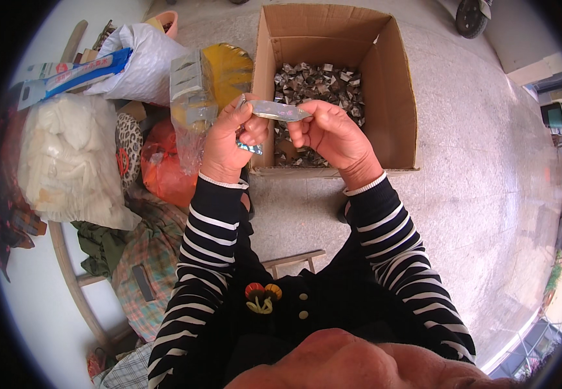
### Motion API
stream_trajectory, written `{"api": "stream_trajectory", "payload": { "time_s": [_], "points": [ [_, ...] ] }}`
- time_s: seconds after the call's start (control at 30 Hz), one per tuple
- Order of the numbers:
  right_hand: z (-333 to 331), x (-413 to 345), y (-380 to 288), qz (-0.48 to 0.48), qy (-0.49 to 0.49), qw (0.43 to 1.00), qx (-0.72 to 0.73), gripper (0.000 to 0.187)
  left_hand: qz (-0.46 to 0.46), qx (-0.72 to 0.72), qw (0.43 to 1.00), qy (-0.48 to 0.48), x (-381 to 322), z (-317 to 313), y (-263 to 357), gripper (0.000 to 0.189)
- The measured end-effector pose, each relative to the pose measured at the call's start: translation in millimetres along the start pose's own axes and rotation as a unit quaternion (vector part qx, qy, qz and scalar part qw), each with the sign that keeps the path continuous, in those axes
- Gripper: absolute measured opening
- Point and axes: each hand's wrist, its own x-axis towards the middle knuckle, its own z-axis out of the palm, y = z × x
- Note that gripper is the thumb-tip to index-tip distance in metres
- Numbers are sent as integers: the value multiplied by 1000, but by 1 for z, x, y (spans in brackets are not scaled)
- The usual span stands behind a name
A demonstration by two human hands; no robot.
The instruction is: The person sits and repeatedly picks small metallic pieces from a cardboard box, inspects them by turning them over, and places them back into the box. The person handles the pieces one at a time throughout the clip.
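Between my two hands, above the near left part of a cardboard box (390,97), a shiny silvery strip (281,111) is stretched out flat. My left hand (234,133) pinches its left end between thumb and finger. Below those fingers another piece of shiny foil-like material (250,147) sticks out from the same hand. The strip's pointed right end is between the fingertips of my right hand (336,136). Inside the box lies a heap of small folded silvery pieces (317,87) with angular, pyramid-like shapes; my hands hide part of the heap.
To the left are a clear plastic bag with white contents (77,160), a red plastic bag (166,165), a white woven sack (140,58) and a clear bag of grey pieces (191,92). Plaid cloth (149,262) lies nearer. A wheel (472,18) stands at the far right.
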Motion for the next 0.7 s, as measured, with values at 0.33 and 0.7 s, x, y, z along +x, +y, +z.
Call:
{"api": "stream_trajectory", "payload": {
  "time_s": [0.33, 0.7],
  "points": [
    [4, 2, 6, -55, 66, 994, -70, 13, -32, -28, 998, 45, 2, 3, -10, 14],
    [-4, 5, 10, -56, 93, 992, -57, 13, -51, -49, 994, 83, 4, 1, -18, 11]
  ]
}}
